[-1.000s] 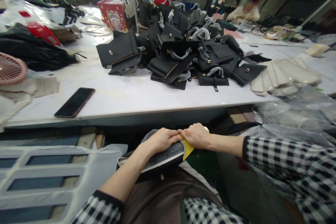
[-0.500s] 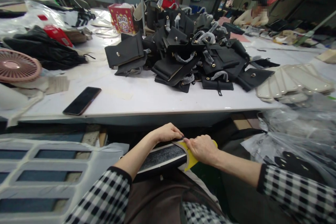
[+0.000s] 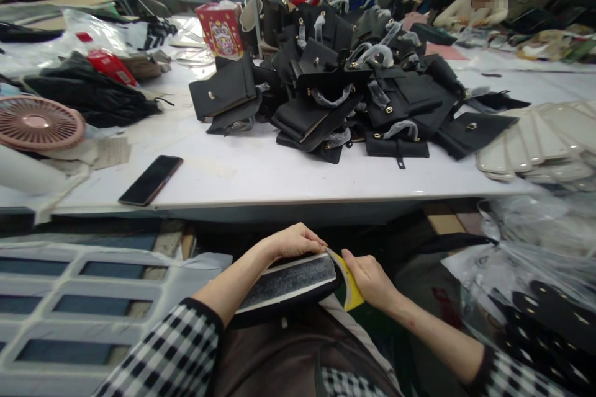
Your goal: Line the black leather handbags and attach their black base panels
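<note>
Above my lap lies a long dark piece with a grey fuzzy strip and white edges. My left hand is closed on the far edge of this piece, near its right end. A curved yellow piece with a pale edge stands at that right end. Fingers and thumb of my right hand are closed on the yellow piece's right side. Its upper tip meets the fingertips of my left hand. The exact contact between the two pieces is too small to tell.
Black bags are heaped on the white table, beside a phone and a pink fan. Pale panels lie right, above a clear plastic bag. A white slotted frame is at left. People sit beyond.
My right hand has moved slightly right and down, away from my left hand, and its grip is now lower on the yellow piece. The view has shifted a little.
</note>
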`<state>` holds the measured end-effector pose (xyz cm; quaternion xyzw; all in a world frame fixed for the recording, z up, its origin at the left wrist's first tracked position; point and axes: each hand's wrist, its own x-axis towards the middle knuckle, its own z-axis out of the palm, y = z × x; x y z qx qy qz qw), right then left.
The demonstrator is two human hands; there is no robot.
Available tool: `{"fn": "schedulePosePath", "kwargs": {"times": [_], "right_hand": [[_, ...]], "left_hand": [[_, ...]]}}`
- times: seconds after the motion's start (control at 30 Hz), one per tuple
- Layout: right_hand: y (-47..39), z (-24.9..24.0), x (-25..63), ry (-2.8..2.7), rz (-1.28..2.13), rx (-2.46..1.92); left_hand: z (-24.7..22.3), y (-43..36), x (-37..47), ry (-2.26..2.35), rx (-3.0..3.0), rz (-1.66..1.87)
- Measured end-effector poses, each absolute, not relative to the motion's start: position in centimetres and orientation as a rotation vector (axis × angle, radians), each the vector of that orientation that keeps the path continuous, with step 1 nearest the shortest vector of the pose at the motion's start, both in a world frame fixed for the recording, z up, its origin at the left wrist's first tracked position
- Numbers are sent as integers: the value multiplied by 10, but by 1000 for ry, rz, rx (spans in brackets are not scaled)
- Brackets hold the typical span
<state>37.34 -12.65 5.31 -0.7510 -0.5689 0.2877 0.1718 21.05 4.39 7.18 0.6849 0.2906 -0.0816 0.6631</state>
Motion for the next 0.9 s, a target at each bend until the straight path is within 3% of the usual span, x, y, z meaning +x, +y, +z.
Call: {"fn": "schedulePosePath", "kwargs": {"times": [0.17,0.53,0.63,0.8,0.9], "right_hand": [[-124,48,383,-1250,946,-2147],[-95,64,370,-1865,533,-2397],[-85,78,380,-2069,445,-2306],[-40,100,374,-2165,564,-2166],[-11,102,338,-2404,447,-2034]], "left_hand": [[77,49,215,629,1543,-229],[80,49,212,700,1662,-297],[85,60,177,674,1673,-238],[77,60,65,1148,1487,69],[61,28,24,1282,1328,108]]}}
